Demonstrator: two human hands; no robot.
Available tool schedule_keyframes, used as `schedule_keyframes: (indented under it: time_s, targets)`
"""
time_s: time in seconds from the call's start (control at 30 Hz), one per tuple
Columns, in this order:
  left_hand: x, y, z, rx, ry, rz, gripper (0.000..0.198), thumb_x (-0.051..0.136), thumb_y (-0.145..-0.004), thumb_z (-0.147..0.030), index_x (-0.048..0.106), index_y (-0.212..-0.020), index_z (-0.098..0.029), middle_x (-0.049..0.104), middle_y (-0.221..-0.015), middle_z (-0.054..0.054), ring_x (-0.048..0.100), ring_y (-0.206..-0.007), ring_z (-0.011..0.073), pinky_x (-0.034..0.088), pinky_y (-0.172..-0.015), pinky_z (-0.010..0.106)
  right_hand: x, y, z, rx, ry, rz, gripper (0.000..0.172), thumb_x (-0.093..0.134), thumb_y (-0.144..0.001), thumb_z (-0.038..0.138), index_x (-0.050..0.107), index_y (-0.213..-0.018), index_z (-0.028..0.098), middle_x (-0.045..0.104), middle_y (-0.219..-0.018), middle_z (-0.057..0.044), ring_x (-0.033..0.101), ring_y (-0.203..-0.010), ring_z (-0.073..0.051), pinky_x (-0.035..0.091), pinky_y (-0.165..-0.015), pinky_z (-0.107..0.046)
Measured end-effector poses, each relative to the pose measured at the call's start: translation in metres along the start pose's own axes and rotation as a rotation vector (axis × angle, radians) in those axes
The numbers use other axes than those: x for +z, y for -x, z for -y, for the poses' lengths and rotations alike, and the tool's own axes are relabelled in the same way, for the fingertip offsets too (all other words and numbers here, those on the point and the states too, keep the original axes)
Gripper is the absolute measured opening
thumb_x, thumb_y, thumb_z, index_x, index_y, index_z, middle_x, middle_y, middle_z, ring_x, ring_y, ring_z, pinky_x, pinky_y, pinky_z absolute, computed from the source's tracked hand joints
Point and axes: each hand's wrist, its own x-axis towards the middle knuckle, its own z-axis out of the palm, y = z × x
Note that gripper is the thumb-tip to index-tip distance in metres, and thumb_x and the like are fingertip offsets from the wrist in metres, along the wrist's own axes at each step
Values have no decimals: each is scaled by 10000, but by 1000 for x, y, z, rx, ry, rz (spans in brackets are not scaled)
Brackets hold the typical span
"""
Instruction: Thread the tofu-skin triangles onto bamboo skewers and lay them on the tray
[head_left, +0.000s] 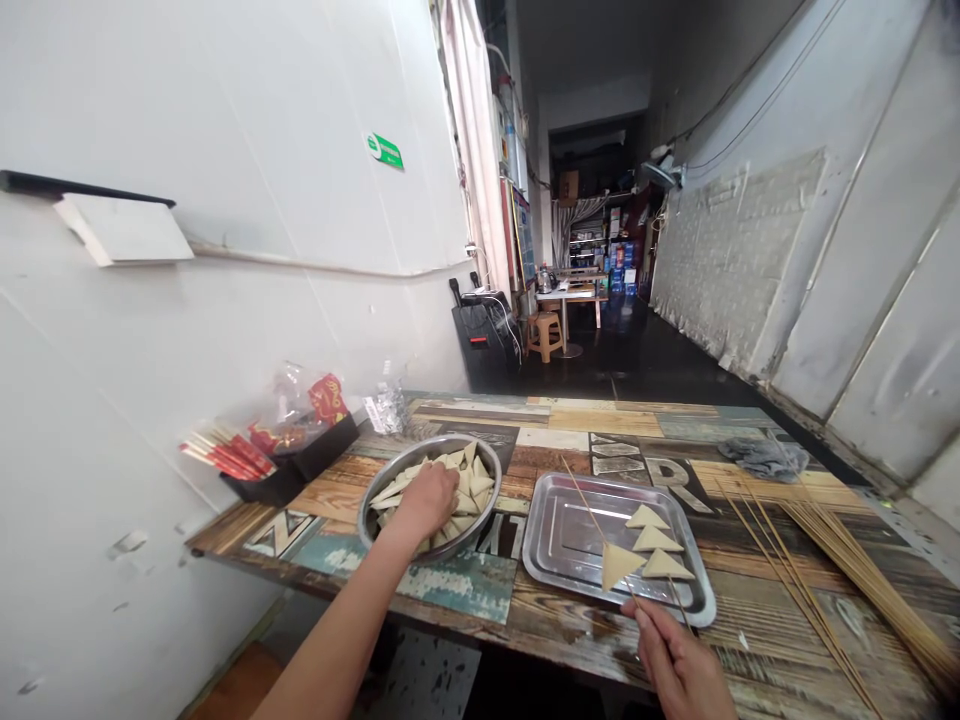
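My left hand (429, 497) reaches into a round metal bowl (375, 493) full of pale triangular tofu pieces (474, 481), its fingers curled down among them. My right hand (679, 660) pinches a thin bamboo skewer (592, 515) near the table's front edge. One triangle (619, 564) is threaded on that skewer, over a rectangular metal tray (559, 540). In the tray lie three more triangles (654, 540) on skewers.
A bundle of loose bamboo skewers (847, 555) lies on the right of the patterned wooden table (600, 420). A grey cloth (765, 458) sits at the far right. A black holder with red chopsticks and packets (277, 450) stands by the left wall.
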Motion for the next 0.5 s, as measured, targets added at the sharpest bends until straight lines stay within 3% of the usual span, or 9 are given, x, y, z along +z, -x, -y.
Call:
schedule_keyframes:
  time_s: [0.17,0.33,0.5]
  targets:
    - [10,8,-5,-116,-22,-59,255,326,-789,-67,559,-888,-96,582,-884,154,542,-862,216,381,-774,323,2,1,2,12,-40,30,396,427,-826,492,677,-922,200,698,-704,-53,607,-489,-143,504,-471,-195]
    - [18,12,1,-169,-7,-51,263,358,-761,-28,582,-876,-102,608,-866,148,557,-876,206,381,-788,307,7,2,3,44,-79,-2,377,445,-821,478,672,-927,197,682,-663,-46,606,-510,-143,496,-465,-185]
    - [15,10,6,-171,20,-36,216,410,-767,-95,614,-834,-112,614,-877,140,556,-900,203,375,-815,298,10,3,2,39,-98,12,364,454,-819,470,667,-944,203,665,-630,-34,599,-508,-136,491,-455,-177]
